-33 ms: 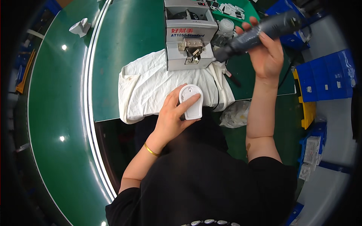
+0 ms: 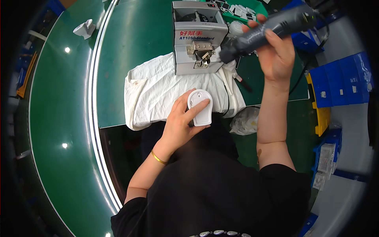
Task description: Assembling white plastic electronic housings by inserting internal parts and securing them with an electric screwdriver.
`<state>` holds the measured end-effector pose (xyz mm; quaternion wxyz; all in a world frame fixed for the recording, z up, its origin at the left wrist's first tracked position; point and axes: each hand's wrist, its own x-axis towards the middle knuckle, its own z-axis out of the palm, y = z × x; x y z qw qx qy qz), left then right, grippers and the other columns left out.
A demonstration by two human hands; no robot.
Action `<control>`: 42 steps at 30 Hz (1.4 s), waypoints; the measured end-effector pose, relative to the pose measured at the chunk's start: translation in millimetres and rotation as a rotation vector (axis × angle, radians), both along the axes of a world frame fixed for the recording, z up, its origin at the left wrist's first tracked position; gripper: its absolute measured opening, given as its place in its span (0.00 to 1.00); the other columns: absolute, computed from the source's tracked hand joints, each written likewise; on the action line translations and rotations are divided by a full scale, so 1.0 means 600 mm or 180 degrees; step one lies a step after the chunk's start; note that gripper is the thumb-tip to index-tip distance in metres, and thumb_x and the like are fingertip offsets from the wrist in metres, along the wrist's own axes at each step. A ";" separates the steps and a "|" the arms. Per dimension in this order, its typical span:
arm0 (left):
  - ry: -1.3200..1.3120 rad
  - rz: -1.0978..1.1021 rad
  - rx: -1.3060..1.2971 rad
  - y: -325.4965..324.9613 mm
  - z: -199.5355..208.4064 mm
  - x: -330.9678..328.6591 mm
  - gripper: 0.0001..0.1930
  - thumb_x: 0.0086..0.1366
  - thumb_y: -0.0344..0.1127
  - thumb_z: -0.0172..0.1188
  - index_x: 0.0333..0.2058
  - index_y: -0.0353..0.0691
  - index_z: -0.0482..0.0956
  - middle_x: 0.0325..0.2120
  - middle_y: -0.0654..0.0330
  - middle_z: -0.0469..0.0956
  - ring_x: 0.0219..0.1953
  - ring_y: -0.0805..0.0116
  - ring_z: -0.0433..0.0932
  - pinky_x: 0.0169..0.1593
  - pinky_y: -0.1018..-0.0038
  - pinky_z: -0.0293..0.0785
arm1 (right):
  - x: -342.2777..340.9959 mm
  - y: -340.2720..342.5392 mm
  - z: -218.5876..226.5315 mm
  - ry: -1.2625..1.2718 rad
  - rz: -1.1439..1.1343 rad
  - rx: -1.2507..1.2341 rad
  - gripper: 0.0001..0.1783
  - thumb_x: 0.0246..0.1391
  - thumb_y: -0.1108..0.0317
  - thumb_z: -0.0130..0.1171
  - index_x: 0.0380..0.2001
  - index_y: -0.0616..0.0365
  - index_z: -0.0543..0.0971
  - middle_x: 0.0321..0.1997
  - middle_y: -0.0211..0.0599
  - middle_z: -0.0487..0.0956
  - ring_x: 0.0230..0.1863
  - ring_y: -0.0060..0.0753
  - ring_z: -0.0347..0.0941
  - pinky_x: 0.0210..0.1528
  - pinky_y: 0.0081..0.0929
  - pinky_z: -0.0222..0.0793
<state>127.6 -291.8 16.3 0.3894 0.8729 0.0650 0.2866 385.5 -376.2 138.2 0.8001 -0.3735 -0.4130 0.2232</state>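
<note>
Your left grip (image 2: 179, 120) grasps the white shell (image 2: 203, 114), likely light, stiff, best held by its rim; your right grip (image 2: 276, 55), a power tool (image 2: 252, 39).

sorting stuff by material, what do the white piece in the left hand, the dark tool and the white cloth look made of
White piece: probably moulded plastic, matte, with smooth raised rims. Dark tool: likely plastic housing, glossy in patches. White cloth: fabric, possibly cotton, matte, with soft creases.
</note>
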 end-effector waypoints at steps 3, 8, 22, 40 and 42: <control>-0.0017 -0.0019 -0.0055 0.000 -0.001 -0.002 0.38 0.39 0.31 0.77 0.55 0.49 0.77 0.58 0.45 0.68 0.59 0.44 0.69 0.59 0.58 0.70 | -0.062 0.064 0.030 -0.0608 -0.0548 -0.0036 0.22 0.57 0.76 0.58 0.54 0.62 0.66 0.45 0.43 0.77 0.44 0.36 0.77 0.49 0.37 0.74; -0.0009 -0.0004 -0.0155 -0.001 -0.006 -0.004 0.42 0.37 0.29 0.78 0.57 0.49 0.77 0.61 0.45 0.67 0.62 0.44 0.67 0.62 0.59 0.68 | -0.103 0.086 0.065 -0.0990 -0.0437 -0.0798 0.37 0.48 0.81 0.68 0.59 0.62 0.61 0.44 0.38 0.73 0.45 0.27 0.74 0.50 0.28 0.73; -0.0094 0.0133 -0.0096 -0.006 -0.017 -0.003 0.39 0.41 0.30 0.77 0.57 0.51 0.77 0.61 0.44 0.65 0.60 0.43 0.69 0.59 0.59 0.70 | -0.109 0.132 0.054 -0.0295 -0.1170 -0.0623 0.18 0.52 0.72 0.60 0.46 0.68 0.73 0.29 0.39 0.79 0.28 0.29 0.77 0.30 0.26 0.72; -0.0043 0.0095 -0.0130 -0.003 -0.011 -0.001 0.37 0.40 0.31 0.77 0.55 0.50 0.78 0.59 0.46 0.66 0.55 0.45 0.71 0.55 0.61 0.73 | -0.191 0.039 0.013 -0.0766 -0.0569 -0.0529 0.21 0.46 0.82 0.67 0.45 0.68 0.73 0.33 0.33 0.78 0.28 0.15 0.73 0.33 0.15 0.69; -0.0058 0.0118 -0.0159 -0.004 -0.012 -0.002 0.37 0.40 0.30 0.77 0.55 0.50 0.78 0.59 0.46 0.66 0.55 0.45 0.71 0.55 0.60 0.73 | -0.183 0.036 0.014 -0.1561 -0.0507 -0.0715 0.23 0.55 0.78 0.56 0.53 0.67 0.62 0.25 0.40 0.75 0.24 0.28 0.73 0.32 0.33 0.73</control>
